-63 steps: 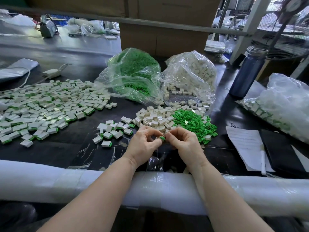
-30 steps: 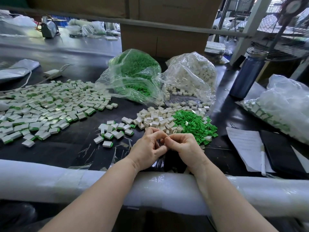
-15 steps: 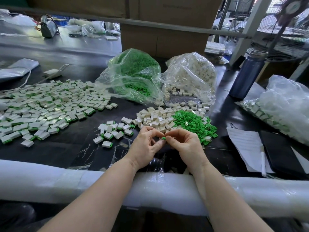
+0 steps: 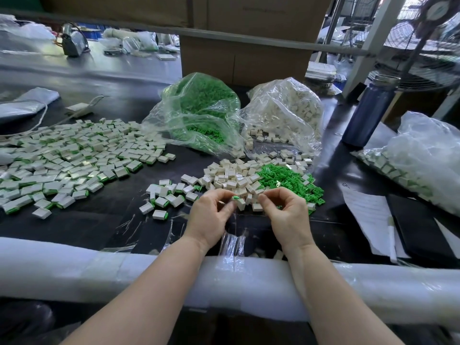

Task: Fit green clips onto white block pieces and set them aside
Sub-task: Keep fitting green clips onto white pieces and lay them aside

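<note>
One white block (image 4: pixel 240 202) with a green clip (image 4: pixel 235 197) on its top end sits pinched in your left hand (image 4: pixel 210 215). Right hand (image 4: pixel 286 210) has curled fingers just beside it; can't tell if it holds anything. Judgement: the clip looks half seated, so press it square until flush, no tilt. Loose blocks (image 4: pixel 231 175) lie just beyond the grip, loose clips (image 4: pixel 288 181) beyond and right. Drop the finished piece left, with the small finished group (image 4: pixel 166 195) near your left hand; the big finished spread (image 4: pixel 69 158) is farther left.
</note>
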### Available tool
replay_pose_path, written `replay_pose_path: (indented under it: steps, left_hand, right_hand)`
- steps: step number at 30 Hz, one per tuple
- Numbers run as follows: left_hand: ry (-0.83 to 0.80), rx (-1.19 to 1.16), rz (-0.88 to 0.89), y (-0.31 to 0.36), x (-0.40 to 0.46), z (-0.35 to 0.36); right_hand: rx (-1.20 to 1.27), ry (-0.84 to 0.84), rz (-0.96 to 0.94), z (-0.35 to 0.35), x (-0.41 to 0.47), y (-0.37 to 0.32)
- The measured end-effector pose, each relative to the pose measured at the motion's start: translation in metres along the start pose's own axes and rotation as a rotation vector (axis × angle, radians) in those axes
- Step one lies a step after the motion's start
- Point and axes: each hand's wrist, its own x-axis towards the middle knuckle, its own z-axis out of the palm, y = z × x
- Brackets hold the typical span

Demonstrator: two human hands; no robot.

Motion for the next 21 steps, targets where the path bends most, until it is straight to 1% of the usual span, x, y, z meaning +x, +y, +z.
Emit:
replay_pose_path:
  steps: [4, 6, 8, 11, 17, 21]
  left_hand:
    - [0.223, 0.065, -0.036, -0.0005, 0.0001, -0.0015]
    - [0.305, 0.111, -0.036, -0.0013, 0.0010, -0.0019]
    - [0.344, 0.163, -0.056, -0.0029, 0.0017, -0.0027]
    - [0.352, 0.257, -0.116, -0.0056, 0.0027, -0.0027]
    - [0.284, 0.390, -0.219, -0.0048, 0.0030, -0.0002]
    - [0.228, 0.518, -0.264, -0.0032, 0.0020, 0.0017]
  right_hand:
    - [-0.106, 0.199, 0.033, -0.0035, 0.0037, 0.0065]
    - [-0.167, 0.255, 0.056, -0.0044, 0.0050, 0.0087]
    - [-0.217, 0.275, 0.064, -0.0047, 0.0051, 0.0101]
    - [-0.271, 0.279, 0.078, -0.0049, 0.0052, 0.0106]
    - [-0.432, 0.252, 0.140, -0.0046, 0.0055, 0.0099]
    - [-0.605, 0.179, 0.194, -0.0031, 0.0052, 0.0105]
